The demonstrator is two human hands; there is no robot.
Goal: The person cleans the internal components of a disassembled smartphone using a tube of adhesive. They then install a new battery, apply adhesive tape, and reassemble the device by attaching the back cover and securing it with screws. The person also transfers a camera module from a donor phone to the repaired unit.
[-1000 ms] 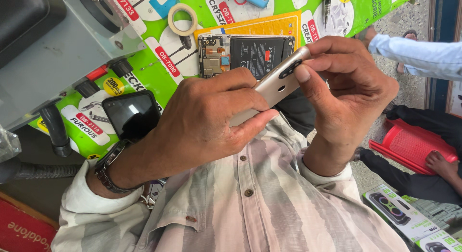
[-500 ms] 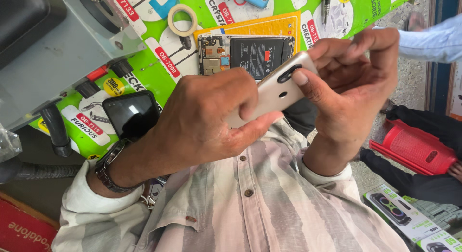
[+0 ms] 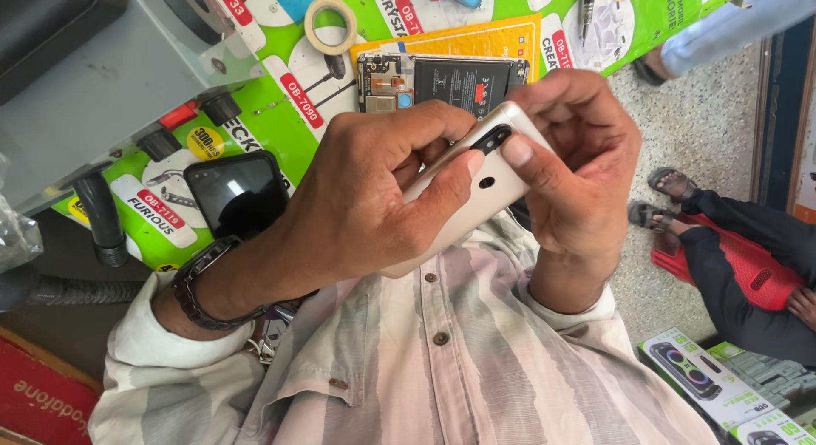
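Note:
A pale gold phone back cover (image 3: 476, 190), with a dark camera cutout and a round hole, sits between both my hands above my striped shirt. My left hand (image 3: 374, 198) wraps around its lower part, fingers curled over the top edge. At the upper end my right hand (image 3: 578, 173) pinches it, the thumb pressed beside the camera cutout. Behind the hands an opened phone (image 3: 442, 79) lies on the green mat, its battery and circuit board exposed.
On the green printed mat (image 3: 280, 113) lie a black phone (image 3: 238, 194) face up and a tape roll (image 3: 331, 24). A grey machine (image 3: 102, 79) with knobs stands at left. Another person's sandalled feet (image 3: 671, 198) and a red stool (image 3: 756, 271) are at right.
The back cover has tilted so its camera cutout faces me more. My right fingers closed down over its upper end, and my left fingers curled further over the edge.

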